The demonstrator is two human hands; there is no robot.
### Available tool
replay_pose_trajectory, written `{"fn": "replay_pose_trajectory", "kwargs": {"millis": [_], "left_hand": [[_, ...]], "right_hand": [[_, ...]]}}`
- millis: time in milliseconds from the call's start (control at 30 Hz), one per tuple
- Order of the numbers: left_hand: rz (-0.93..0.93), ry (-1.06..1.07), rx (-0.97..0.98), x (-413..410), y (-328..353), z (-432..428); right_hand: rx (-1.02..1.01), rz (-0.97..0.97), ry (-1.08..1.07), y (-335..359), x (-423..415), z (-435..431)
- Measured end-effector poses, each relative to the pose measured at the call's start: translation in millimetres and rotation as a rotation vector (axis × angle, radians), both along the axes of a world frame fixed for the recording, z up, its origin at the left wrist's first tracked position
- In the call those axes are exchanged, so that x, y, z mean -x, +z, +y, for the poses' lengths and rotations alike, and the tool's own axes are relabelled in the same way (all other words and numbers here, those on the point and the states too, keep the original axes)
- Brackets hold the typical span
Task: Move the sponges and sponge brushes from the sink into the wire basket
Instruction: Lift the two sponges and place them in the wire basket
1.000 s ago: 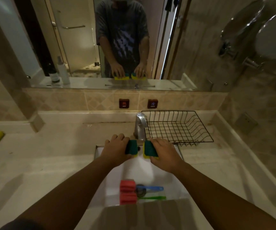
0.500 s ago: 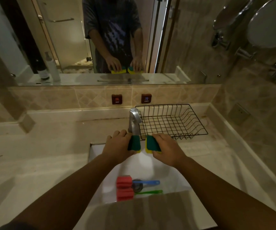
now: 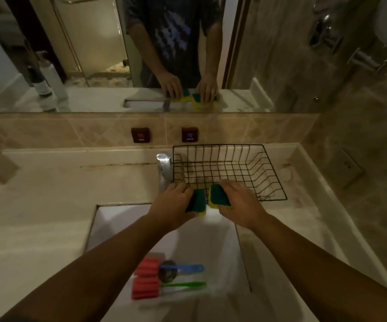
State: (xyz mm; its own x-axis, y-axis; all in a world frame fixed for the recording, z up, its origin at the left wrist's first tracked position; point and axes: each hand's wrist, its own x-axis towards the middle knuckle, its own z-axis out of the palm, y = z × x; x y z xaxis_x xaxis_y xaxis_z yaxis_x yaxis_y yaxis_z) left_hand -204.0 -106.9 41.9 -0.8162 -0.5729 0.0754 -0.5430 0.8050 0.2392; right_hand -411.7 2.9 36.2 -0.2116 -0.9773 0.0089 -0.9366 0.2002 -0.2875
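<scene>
My left hand (image 3: 171, 205) grips a green-and-yellow sponge (image 3: 197, 202), and my right hand (image 3: 241, 203) grips a second green-and-yellow sponge (image 3: 218, 196). Both sponges hang side by side at the near rim of the black wire basket (image 3: 266, 173), which stands on the counter behind the sink, right of the tap. In the white sink (image 3: 206, 240) lie two sponge brushes with red heads: one with a blue handle (image 3: 183, 267) and one with a green handle (image 3: 183, 284). They rest next to the drain.
A chrome tap (image 3: 164, 170) stands just left of the basket, close to my left hand. The marble counter (image 3: 48, 205) spreads to the left and right of the sink. A mirror (image 3: 95, 54) and tiled backsplash rise behind; a wall closes the right side.
Both hands have carried the sponges forward and a little right, from over the sink's back edge to the basket's near rim. The brushes in the sink have not moved.
</scene>
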Motion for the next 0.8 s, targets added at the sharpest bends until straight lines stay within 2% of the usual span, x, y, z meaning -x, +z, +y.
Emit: {"fn": "replay_pose_trajectory", "kwargs": {"millis": [300, 567, 800], "left_hand": [[0.02, 0.171, -0.128, 72, -9, -22], [-0.076, 0.167, -0.084, 106, -37, -54], [-0.137, 0.165, -0.09, 127, -64, -83]], "right_hand": [[-0.018, -0.053, 0.036, -29, 81, -34], [-0.057, -0.13, 0.031, -57, 108, -72], [-0.092, -0.049, 0.047, -83, 115, -100]]}}
